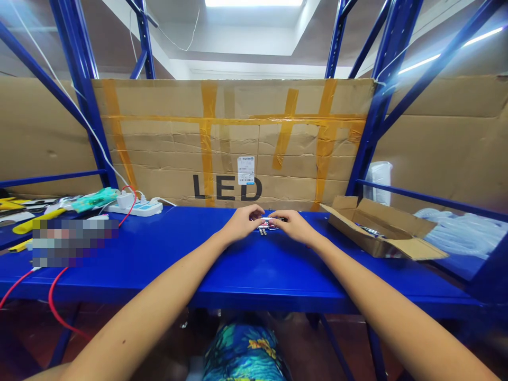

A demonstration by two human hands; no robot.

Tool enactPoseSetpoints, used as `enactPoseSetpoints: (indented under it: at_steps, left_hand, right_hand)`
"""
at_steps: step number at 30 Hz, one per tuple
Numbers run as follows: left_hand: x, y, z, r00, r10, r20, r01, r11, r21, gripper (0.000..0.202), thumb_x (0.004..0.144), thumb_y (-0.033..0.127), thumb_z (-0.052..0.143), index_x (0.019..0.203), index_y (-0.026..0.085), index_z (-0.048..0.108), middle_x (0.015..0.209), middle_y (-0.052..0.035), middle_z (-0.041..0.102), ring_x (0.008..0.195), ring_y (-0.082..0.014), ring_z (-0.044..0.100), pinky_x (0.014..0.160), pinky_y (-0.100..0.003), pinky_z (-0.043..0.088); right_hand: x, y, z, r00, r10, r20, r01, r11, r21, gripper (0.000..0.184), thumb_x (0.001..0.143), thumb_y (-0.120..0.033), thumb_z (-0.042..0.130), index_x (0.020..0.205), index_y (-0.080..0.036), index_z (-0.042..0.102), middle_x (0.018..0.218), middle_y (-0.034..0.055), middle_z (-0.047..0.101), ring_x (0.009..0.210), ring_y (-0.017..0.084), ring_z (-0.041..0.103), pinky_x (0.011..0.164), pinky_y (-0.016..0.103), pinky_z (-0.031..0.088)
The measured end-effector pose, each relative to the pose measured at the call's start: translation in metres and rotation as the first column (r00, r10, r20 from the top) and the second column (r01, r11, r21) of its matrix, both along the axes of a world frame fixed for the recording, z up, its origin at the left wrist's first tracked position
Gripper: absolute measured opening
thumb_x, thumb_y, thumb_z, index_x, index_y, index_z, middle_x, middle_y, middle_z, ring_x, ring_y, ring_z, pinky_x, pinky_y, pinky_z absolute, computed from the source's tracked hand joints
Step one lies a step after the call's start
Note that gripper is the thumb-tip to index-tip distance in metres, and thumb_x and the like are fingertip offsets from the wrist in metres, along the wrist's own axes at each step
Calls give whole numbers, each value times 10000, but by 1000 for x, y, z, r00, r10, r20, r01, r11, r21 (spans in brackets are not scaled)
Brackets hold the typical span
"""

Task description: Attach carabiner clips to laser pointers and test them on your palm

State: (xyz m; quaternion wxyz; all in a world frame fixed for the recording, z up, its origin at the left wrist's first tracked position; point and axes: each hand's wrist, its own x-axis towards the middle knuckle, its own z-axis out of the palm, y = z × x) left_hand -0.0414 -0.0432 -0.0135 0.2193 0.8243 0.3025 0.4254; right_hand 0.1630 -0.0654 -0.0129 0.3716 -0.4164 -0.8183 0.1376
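Gripped from both sides, fingers closed, by the left hand (pixel 243 220) and right hand (pixel 293 224), a small red-and-silver piece (pixel 266 222) sits between them at the blue tabletop (pixel 174 248), before the LED-marked cardboard (pixel 166 153).

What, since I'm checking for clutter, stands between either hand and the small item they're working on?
Nothing visible: the left hand and right hand both touch the small item. The open box stands aside, to the right.
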Motion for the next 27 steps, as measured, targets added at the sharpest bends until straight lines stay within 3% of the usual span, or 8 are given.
enactPoseSetpoints:
  at_steps: [2,7,11,14,18,21,25,27]
  left_hand:
    - [-1,-1,1,998,-3,-65,7,998,56,111,793,180,620,886,158,677,801,-22,678,734,-150,587,699,-273,453]
    - [-2,-1,3,990,76,-118,-62,991,116,122,793,129,581,868,150,675,755,-7,656,675,-122,544,640,-245,411]
    - [-2,-1,4,981,130,-142,-113,986,119,117,805,143,566,858,145,671,724,-6,640,654,-122,537,625,-243,408]
    - [-4,6,4,974,161,-159,-143,983,116,119,822,180,571,864,142,676,745,-20,660,677,-132,557,644,-253,421]
    - [-7,32,6,954,187,-234,-159,978,132,140,813,153,564,873,143,690,828,-45,704,758,-153,603,705,-266,446]
    - [-4,57,8,931,238,-277,-208,969,134,138,820,165,572,870,141,698,852,-64,714,792,-168,618,729,-276,459]
    - [3,85,7,904,275,-327,-248,961,123,140,827,176,584,874,127,706,891,-95,722,826,-189,627,781,-300,472]
    - [7,95,4,899,266,-348,-241,964,115,141,824,174,588,874,124,710,897,-101,724,831,-195,633,792,-304,477]
  right_hand:
    - [-1,1,1,999,35,-21,-36,998,-49,280,857,-354,563,969,-149,717,912,65,729,842,197,629,757,300,460]
    - [6,8,0,988,-2,-157,-33,975,-220,336,781,-313,651,1060,-129,617,667,5,645,550,128,552,528,252,434]
    - [17,15,-3,963,-5,-268,-71,959,-275,210,757,-267,655,909,-174,542,667,5,659,524,122,572,522,255,479]
    - [22,24,0,969,-15,-248,-52,963,-263,140,774,-275,639,799,-175,545,705,30,683,531,121,595,527,255,497]
    - [23,45,10,990,-75,-120,47,974,-222,68,759,-206,668,762,-149,631,611,10,651,548,126,610,535,233,492]
    - [20,65,15,985,-77,-153,31,959,-283,48,758,-172,683,768,-131,661,630,28,664,578,132,635,573,239,521]
    - [20,91,9,973,-123,-196,36,918,-396,110,804,-195,665,738,-107,664,688,84,702,610,142,660,595,244,544]
    - [22,101,2,977,-153,-151,85,920,-382,94,824,-160,625,770,-102,676,704,94,718,621,149,668,612,246,544]
